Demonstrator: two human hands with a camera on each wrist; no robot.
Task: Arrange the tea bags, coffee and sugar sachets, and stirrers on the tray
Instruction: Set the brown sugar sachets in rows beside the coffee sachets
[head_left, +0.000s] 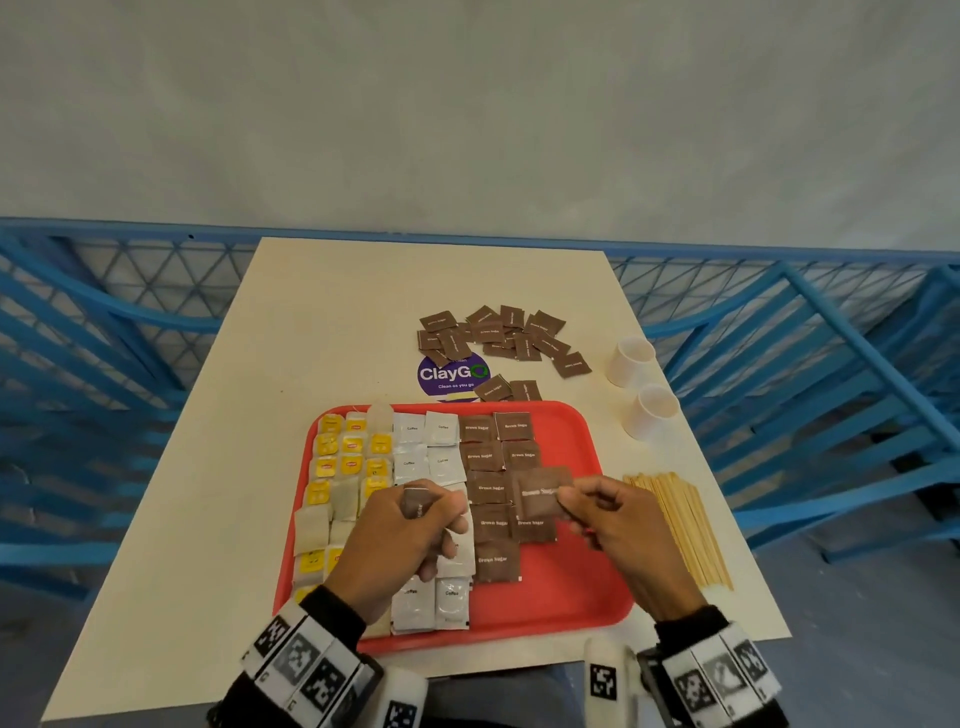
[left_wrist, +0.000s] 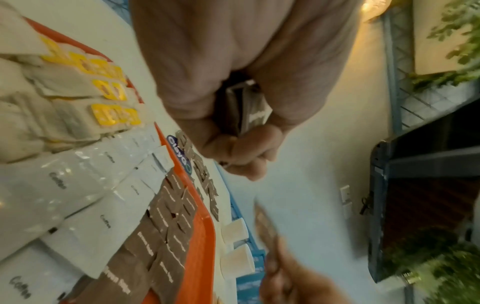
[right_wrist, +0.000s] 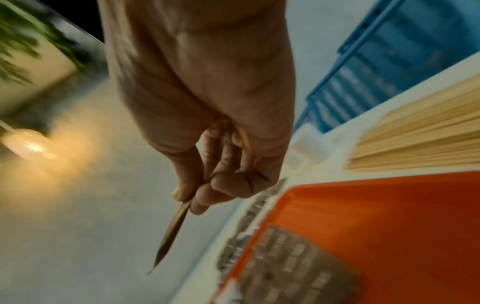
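Nearest, the left hand (head_left: 415, 525) grips a small stack of sugar sachets (left_wrist: 249, 109) in curled fingers above the red tray (head_left: 561, 603). On the tray, left to right, lie tea bags (head_left: 337, 467), coffee sachets (head_left: 426, 447) and brown sugar rows (head_left: 493, 457). The right hand (head_left: 618, 519) pinches one sachet (head_left: 540, 493) over those rows. Loose sachets (head_left: 498, 338) lie far on the table (head_left: 322, 312); stirrers (head_left: 680, 525) lie right of the tray, cups (head_left: 641, 387) beyond them.
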